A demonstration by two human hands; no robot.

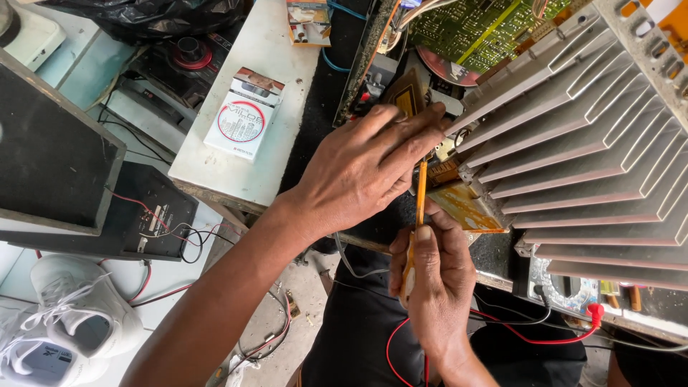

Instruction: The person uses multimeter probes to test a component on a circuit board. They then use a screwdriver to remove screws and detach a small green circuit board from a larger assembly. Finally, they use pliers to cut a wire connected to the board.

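My left hand (pixel 369 166) lies palm down on the edge of an opened electronic unit, fingers reaching toward the large finned grey heat sink (pixel 588 143). My right hand (pixel 433 276) is closed around a thin orange-handled tool (pixel 419 208), a screwdriver by its look, pointing up toward a yellowish circuit board (pixel 466 208) under the heat sink. The tool's tip is hidden behind my left hand's fingers. A green circuit board (pixel 476 25) shows at the top.
A white carton (pixel 245 113) lies on a white tabletop (pixel 215 168). Black speaker boxes (pixel 57 158) stand at left, white sneakers (pixel 68 315) below them. Red and black wires (pixel 534 337) trail under my hands. A meter (pixel 566 290) sits at lower right.
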